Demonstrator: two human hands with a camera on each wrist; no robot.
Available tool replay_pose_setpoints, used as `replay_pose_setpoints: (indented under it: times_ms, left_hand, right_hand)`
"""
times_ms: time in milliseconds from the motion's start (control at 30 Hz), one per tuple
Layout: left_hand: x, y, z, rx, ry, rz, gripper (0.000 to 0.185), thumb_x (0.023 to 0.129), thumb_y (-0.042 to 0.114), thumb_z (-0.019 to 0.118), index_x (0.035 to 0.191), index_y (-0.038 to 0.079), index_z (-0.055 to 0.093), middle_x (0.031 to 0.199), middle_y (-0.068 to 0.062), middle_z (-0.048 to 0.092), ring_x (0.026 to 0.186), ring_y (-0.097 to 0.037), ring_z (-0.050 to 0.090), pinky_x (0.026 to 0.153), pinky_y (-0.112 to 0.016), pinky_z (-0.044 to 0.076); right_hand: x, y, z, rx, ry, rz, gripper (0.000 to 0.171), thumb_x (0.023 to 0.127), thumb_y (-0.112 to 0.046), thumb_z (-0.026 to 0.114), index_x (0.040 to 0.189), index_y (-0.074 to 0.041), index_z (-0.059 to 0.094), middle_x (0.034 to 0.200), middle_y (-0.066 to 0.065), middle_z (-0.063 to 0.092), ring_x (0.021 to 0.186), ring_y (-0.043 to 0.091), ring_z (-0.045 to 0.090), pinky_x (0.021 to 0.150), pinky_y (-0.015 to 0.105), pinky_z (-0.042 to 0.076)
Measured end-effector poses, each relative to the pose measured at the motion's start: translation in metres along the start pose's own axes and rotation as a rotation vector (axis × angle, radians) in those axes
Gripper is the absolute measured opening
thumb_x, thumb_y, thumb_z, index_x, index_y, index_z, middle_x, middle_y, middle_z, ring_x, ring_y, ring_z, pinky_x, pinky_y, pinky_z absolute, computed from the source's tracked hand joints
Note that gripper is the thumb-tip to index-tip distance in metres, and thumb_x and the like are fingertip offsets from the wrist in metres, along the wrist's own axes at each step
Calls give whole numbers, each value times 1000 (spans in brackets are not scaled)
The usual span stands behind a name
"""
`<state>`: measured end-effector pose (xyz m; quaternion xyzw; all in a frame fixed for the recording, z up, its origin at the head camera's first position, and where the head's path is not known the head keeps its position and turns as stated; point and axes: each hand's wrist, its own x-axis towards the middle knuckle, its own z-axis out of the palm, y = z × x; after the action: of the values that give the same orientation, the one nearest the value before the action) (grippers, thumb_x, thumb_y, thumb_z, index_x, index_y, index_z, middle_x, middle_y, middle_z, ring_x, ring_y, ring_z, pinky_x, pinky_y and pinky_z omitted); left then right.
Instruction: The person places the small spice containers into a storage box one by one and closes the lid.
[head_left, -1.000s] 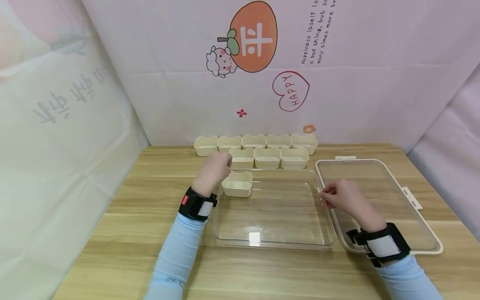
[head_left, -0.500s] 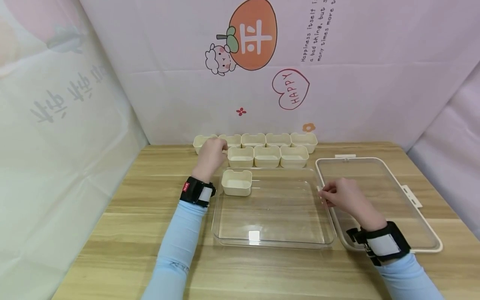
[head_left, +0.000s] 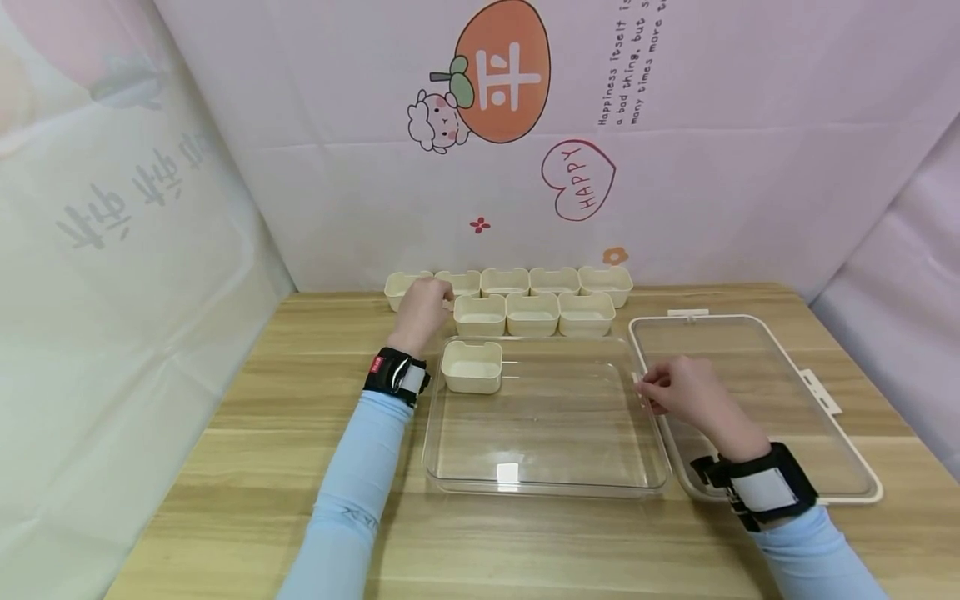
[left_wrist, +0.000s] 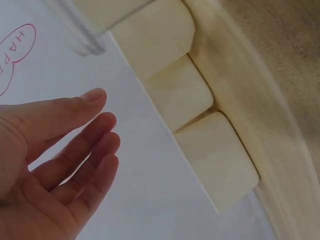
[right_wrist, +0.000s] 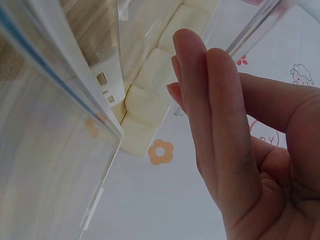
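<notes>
Since a second ago the left hand (head_left: 422, 310) has left the cream cup (head_left: 472, 367) in the clear tray's upper-left corner and reached up-frame to the back row of cups (head_left: 508, 282). In the left wrist view its fingers (left_wrist: 85, 132) are spread and relaxed, holding nothing, with the nearest cups just beside them. The right hand (head_left: 678, 390) has not shifted; its fingers pinch the right rim of the clear tray (head_left: 546, 483), at centre frame. The lid (head_left: 757, 400) lies touching the tray at right. A second row of cups (head_left: 533, 314) sits between. My worry: a hasty grab could knock neighbouring cups, which stand touching.
</notes>
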<state>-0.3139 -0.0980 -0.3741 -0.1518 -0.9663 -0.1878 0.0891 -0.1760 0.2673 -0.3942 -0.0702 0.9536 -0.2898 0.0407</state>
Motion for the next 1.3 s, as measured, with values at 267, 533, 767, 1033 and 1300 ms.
replay_pose_setpoints:
  times_ms: [267,533,767,1033,1300]
  left_hand:
    - [6,-6,10,-46,-61,8,36,77,-15,55,105,3,69,111,-12,66,108,-29,58,93,-37,47]
    - [6,-9,16,-53,-121,75,41,70,-16,56,104,2,70,111,-12,65,109,-27,58,97,-36,45]
    - [5,-11,22,-6,-162,146,37,72,-15,57,101,4,71,109,-11,67,108,-25,60,94,-35,48]
    - [5,-15,25,10,-165,187,31,74,-13,58,96,3,72,106,-10,69,104,-25,62,92,-34,49]
    - [3,-13,27,22,-163,222,26,76,-10,62,97,3,72,102,-8,70,100,-24,63,89,-34,50]
  right_hand:
    - [0,1,0,-1,0,3,17,88,-16,64,85,0,70,71,4,70,56,8,64,53,24,51]
    - [1,2,1,7,-3,-1,17,88,-15,64,84,1,70,70,4,70,55,8,64,52,24,51]
    - [1,1,1,14,-13,12,17,89,-15,63,84,0,69,70,3,69,56,9,64,52,24,51]
    - [1,0,1,11,-6,12,16,89,-15,64,84,0,69,70,3,69,56,8,64,52,24,51]
    - [0,0,1,14,-9,12,16,89,-15,63,84,0,69,70,3,69,56,9,64,52,23,51]
